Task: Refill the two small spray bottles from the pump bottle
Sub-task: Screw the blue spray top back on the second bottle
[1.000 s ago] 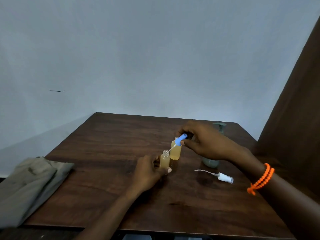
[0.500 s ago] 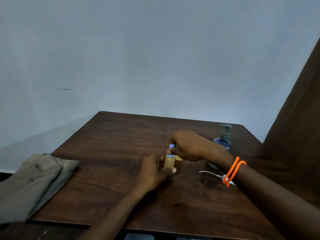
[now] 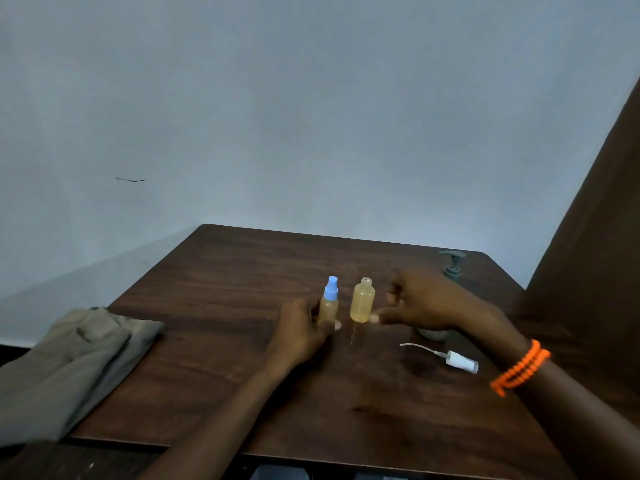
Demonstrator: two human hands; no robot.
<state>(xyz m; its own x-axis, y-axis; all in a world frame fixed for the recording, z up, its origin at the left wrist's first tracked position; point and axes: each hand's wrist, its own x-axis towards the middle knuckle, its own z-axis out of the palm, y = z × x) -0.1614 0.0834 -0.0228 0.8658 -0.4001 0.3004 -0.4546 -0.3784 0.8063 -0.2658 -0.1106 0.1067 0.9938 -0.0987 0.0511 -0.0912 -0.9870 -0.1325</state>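
Observation:
Two small spray bottles of amber liquid stand upright mid-table. The left one (image 3: 329, 304) carries a blue spray head, and my left hand (image 3: 303, 329) grips its lower body. The right bottle (image 3: 362, 301) has an uncapped neck. My right hand (image 3: 424, 301) hovers just right of it with loosely spread fingers, its thumb tip near the bottle's base, holding nothing. A white spray head (image 3: 462, 362) with its dip tube lies on the table to the right. The pump bottle (image 3: 452, 265) stands behind my right hand, mostly hidden.
The dark wooden table (image 3: 225, 296) ends at a pale wall behind. A folded khaki cloth (image 3: 65, 362) drapes over the table's left front corner. A brown panel (image 3: 595, 244) rises on the right. An orange bead bracelet (image 3: 519, 368) circles my right wrist.
My right hand set the blue spray head onto the left bottle, then let go and drew back to the right. My left hand kept hold of that bottle.

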